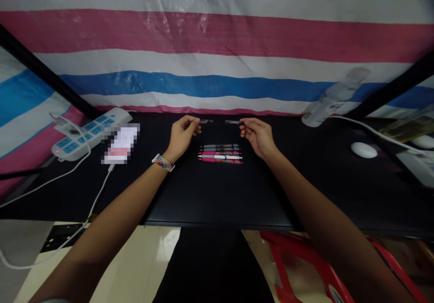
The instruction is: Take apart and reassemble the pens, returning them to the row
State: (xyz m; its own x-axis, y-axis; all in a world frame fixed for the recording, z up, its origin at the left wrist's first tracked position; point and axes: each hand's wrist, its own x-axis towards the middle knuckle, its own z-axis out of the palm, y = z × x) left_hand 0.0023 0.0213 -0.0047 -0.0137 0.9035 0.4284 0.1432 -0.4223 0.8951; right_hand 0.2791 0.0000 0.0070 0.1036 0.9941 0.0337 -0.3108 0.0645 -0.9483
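"Hands first: how do yours stand?"

"Your left hand (pixel 183 135) pinches a small, dark grey, cap-like piece (pixel 205 121) between thumb and fingertips. Your right hand (pixel 259 136) pinches a slim, clear, dark-ended tube (pixel 232 122) likewise. The two pieces are apart, roughly in line, over the far part of the flat black tabletop (pixel 217 194). Whether either touches it, cannot tell."

"Anything lying near you?"

"Slim plastic pens in dark grey, red and white (pixel 221 157), laid side by side between your wrists, nearer you than the held pieces. Neither hand touches them."

"Failure modes from here?"

"Mainly your grip. Fingertips alone hold each piece, so a loose pinch or sudden twist could drop one; the tube would probably roll on that smooth surface. A low sweep of either hand could scatter the pens. Your left forearm also runs near the thin white cable (pixel 101 188); a snag there could drag the pale-screened, rectangular phone (pixel 122 144)."
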